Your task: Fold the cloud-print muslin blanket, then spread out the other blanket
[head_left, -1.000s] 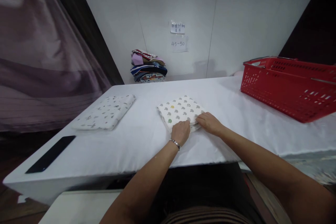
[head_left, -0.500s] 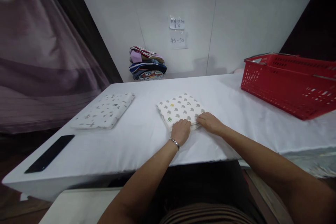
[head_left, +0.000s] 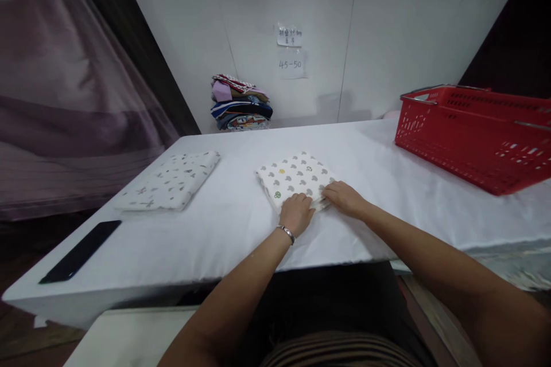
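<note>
A folded white cloth [head_left: 297,175] printed with grey mushroom-like shapes, plus a few green and yellow ones, lies flat on the white-covered table [head_left: 224,235]. My left hand [head_left: 296,212], with a silver bracelet at the wrist, grips its near edge, fingers curled over the top. At the near right corner, my right hand [head_left: 344,198] pinches the layered edge between thumb and fingers. The thumbs are partly hidden. Further left lies another folded white cloth [head_left: 172,180] with small scattered prints, apart from both hands.
A red plastic basket [head_left: 469,143] with metal handles stands at the right. Folded fabrics [head_left: 241,103] are stacked against the back wall, below two paper notes [head_left: 291,51]. A flat black object, phone-like [head_left: 81,252], lies near the table's left front corner.
Both hands stay at the near edge of the mushroom-print cloth. My left hand's fingers have shifted very slightly; the cloth keeps its place and shape.
</note>
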Action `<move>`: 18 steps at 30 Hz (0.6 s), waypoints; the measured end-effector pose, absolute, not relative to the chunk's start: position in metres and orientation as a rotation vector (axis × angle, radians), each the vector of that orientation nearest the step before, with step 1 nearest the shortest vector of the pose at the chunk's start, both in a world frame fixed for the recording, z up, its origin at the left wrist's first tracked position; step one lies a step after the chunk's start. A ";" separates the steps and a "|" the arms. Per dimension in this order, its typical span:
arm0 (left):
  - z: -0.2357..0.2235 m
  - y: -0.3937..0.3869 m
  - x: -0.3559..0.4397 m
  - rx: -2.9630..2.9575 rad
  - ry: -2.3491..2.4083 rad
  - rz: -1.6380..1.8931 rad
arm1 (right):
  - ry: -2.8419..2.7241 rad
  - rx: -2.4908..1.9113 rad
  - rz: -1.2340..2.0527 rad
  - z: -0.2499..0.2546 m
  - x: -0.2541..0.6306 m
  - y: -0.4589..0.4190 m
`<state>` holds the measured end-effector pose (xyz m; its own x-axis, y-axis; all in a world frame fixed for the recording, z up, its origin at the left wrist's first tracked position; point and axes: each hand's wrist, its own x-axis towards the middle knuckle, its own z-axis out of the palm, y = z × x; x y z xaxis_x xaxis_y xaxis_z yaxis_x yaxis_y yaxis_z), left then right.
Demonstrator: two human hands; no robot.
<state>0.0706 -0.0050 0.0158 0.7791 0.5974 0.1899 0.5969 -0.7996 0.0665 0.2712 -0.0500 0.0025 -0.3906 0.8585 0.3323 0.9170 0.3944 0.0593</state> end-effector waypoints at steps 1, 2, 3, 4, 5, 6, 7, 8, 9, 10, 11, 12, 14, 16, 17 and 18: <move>0.016 -0.005 0.071 2.967 1.000 0.312 | -2.409 -1.565 -0.341 0.002 0.272 -0.050; 0.016 -0.005 0.071 2.975 1.010 0.308 | -2.413 -1.566 -0.341 0.001 0.272 -0.049; 0.016 -0.005 0.072 2.986 1.019 0.304 | -2.415 -1.568 -0.339 0.000 0.272 -0.049; 0.015 -0.005 0.073 2.997 1.027 0.303 | -2.417 -1.570 -0.335 0.000 0.272 -0.048; 0.015 -0.005 0.074 3.006 1.032 0.303 | -2.420 -1.571 -0.328 0.000 0.272 -0.048; 0.014 -0.005 0.074 3.011 1.035 0.304 | -2.424 -1.571 -0.317 0.000 0.272 -0.049; 0.012 -0.004 0.075 3.013 1.035 0.307 | -2.429 -1.568 -0.305 0.001 0.272 -0.049; 0.011 -0.004 0.076 3.011 1.037 0.311 | -2.434 -1.560 -0.291 0.002 0.271 -0.050; 0.010 -0.003 0.076 3.007 1.040 0.320 | -2.441 -1.549 -0.276 0.003 0.271 -0.051; 0.009 -0.003 0.077 3.004 1.044 0.329 | -2.450 -1.535 -0.262 0.005 0.271 -0.053; 0.008 -0.002 0.077 3.003 1.047 0.339 | -2.459 -1.520 -0.249 0.006 0.270 -0.054; 0.007 -0.002 0.077 3.005 1.049 0.349 | -2.469 -1.507 -0.240 0.008 0.270 -0.055; 0.006 -0.001 0.078 3.012 1.057 0.362 | -2.482 -1.498 -0.235 0.010 0.270 -0.056; 0.007 -0.002 0.078 3.019 1.062 0.368 | -2.479 -1.515 -0.246 0.010 0.270 -0.056; 0.007 -0.002 0.078 3.021 1.062 0.370 | -2.474 -1.527 -0.254 0.010 0.270 -0.055; 0.007 -0.002 0.078 3.022 1.063 0.371 | -2.471 -1.536 -0.263 0.010 0.270 -0.054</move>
